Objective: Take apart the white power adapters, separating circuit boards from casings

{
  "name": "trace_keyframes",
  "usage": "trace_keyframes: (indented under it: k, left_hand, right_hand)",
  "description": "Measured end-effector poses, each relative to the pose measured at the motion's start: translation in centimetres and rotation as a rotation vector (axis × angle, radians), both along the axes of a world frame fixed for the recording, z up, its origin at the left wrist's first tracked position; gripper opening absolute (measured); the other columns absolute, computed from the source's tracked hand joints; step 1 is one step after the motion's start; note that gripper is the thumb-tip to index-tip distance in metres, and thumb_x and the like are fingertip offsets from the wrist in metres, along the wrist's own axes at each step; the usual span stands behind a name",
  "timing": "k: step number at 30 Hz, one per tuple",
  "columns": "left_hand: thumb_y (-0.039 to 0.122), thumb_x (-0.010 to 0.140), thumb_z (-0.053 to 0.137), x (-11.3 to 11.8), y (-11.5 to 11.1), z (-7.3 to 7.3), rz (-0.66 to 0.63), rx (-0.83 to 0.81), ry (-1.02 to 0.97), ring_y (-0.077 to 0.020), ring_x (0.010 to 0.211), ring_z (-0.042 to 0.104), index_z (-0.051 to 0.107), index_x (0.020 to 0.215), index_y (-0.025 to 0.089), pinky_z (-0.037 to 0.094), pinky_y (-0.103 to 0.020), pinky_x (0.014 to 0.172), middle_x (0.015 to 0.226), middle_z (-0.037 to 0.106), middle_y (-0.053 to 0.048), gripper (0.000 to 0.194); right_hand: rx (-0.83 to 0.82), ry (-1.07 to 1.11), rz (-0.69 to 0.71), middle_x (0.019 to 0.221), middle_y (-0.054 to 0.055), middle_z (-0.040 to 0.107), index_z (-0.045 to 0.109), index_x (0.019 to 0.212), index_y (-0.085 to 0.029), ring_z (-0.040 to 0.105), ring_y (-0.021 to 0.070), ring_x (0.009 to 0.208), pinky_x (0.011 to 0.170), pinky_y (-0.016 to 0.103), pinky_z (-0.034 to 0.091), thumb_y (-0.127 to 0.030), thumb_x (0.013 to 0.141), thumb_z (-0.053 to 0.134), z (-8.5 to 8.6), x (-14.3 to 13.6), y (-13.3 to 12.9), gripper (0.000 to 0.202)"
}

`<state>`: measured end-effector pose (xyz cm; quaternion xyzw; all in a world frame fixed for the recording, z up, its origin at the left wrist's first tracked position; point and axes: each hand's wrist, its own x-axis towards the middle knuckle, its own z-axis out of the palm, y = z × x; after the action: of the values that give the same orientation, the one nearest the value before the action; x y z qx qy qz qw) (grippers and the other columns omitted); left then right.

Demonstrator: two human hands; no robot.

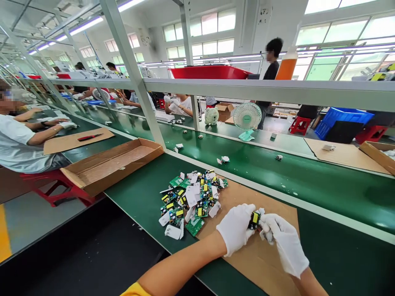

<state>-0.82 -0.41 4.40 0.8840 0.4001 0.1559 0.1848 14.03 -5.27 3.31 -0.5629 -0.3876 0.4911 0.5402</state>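
Observation:
My left hand (237, 229), in a white glove, is closed on a small circuit board (254, 220) with a yellow component, above the brown cardboard sheet (257, 269). My right hand (282, 240), also gloved, meets it from the right, its fingers pressed together at the board's edge on a small white piece (262, 211). How much of that piece lies inside the fingers is hidden. Left of my hands is a pile of circuit boards (195, 227) with white plastic parts (191, 195) among them, partly on the cardboard and partly on the green table.
A shallow cardboard box (114, 162) lies at the left. Beyond the pale rail, a green belt (253, 158) carries scattered small boards. A green fan (247, 119) stands past it, under the shelf (277, 89). A person (18, 135) sits at the far left.

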Motion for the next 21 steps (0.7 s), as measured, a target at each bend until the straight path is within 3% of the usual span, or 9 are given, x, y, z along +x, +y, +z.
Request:
trace_keyframes:
  k: [3,6,8,11,14,16,17,21]
  left_hand:
    - [0.021,0.076,0.062,0.2,0.3,-1.5,0.037,0.024,-0.109,-0.0258,0.101,0.055,0.046,0.122,0.018,0.047,-0.041,0.089,0.11,0.057,-0.01,0.048]
    - [0.02,0.075,0.063,-0.1,0.4,-2.7,-0.002,0.036,-0.158,-0.0246,0.099,0.054,0.051,0.115,0.02,0.048,-0.039,0.088,0.111,0.055,-0.009,0.042]
    - [0.021,0.073,0.066,-0.4,0.3,-3.1,-0.032,0.066,-0.19,-0.0251,0.103,0.053,0.05,0.118,0.021,0.048,-0.039,0.09,0.116,0.053,-0.009,0.048]
    - [0.024,0.074,0.067,-0.7,0.2,-3.5,-0.075,0.119,-0.214,-0.0256,0.105,0.053,0.046,0.124,0.023,0.048,-0.04,0.091,0.119,0.053,-0.009,0.054]
    - [0.026,0.076,0.064,-0.8,0.1,-3.7,-0.135,0.169,-0.246,-0.0255,0.107,0.054,0.043,0.126,0.022,0.047,-0.04,0.093,0.12,0.056,-0.009,0.054]
    - [0.028,0.078,0.063,-0.7,0.0,-3.9,-0.168,0.192,-0.272,-0.0248,0.109,0.054,0.043,0.124,0.022,0.047,-0.04,0.094,0.12,0.057,-0.009,0.051]
    - [0.029,0.078,0.062,-0.7,-0.1,-3.9,-0.175,0.202,-0.282,-0.0246,0.109,0.055,0.043,0.124,0.022,0.046,-0.04,0.095,0.12,0.057,-0.009,0.05]
    - [0.031,0.079,0.06,-0.6,-0.4,-4.1,-0.159,0.265,-0.301,-0.0251,0.109,0.056,0.043,0.124,0.021,0.047,-0.039,0.094,0.12,0.059,-0.011,0.049]
  right_hand:
    - [0.042,-0.094,-0.005,0.064,-0.003,0.056,0.063,0.084,-0.021,0.047,0.0117,0.058,0.052,0.023,0.04,-0.054,0.08,0.057,-0.7,0.5,0.1,0.033]
    - [0.051,-0.258,0.0,0.094,0.004,0.065,0.061,0.106,-0.022,0.057,0.0187,0.081,0.072,0.03,0.048,-0.048,0.084,0.053,-2.0,1.1,0.0,0.036]
    - [0.087,-0.359,-0.037,0.106,0.008,0.065,0.064,0.101,-0.022,0.059,0.0235,0.095,0.085,0.037,0.047,-0.045,0.083,0.054,-2.9,1.4,-0.1,0.031]
    - [0.221,-0.494,-0.093,0.104,0.009,0.066,0.069,0.089,-0.022,0.059,0.0266,0.103,0.094,0.041,0.045,-0.039,0.082,0.056,-3.9,1.5,-0.2,0.023]
    - [0.208,-0.507,-0.067,0.117,0.008,0.065,0.067,0.108,-0.024,0.056,0.0263,0.113,0.1,0.042,0.043,-0.038,0.081,0.056,-4.2,1.3,-0.3,0.032]
    - [0.134,-0.479,-0.069,0.117,0.007,0.066,0.057,0.12,-0.023,0.059,0.0248,0.109,0.099,0.042,0.044,-0.04,0.079,0.059,-4.1,1.0,-0.3,0.044]
    - [0.107,-0.481,-0.086,0.11,0.007,0.069,0.056,0.116,-0.022,0.062,0.0238,0.099,0.093,0.04,0.048,-0.041,0.077,0.06,-4.0,0.9,-0.4,0.043]
    - [0.063,-0.523,-0.117,0.077,0.002,0.066,0.057,0.081,-0.023,0.06,0.0203,0.071,0.072,0.035,0.051,-0.043,0.075,0.062,-4.0,0.7,-0.6,0.021]
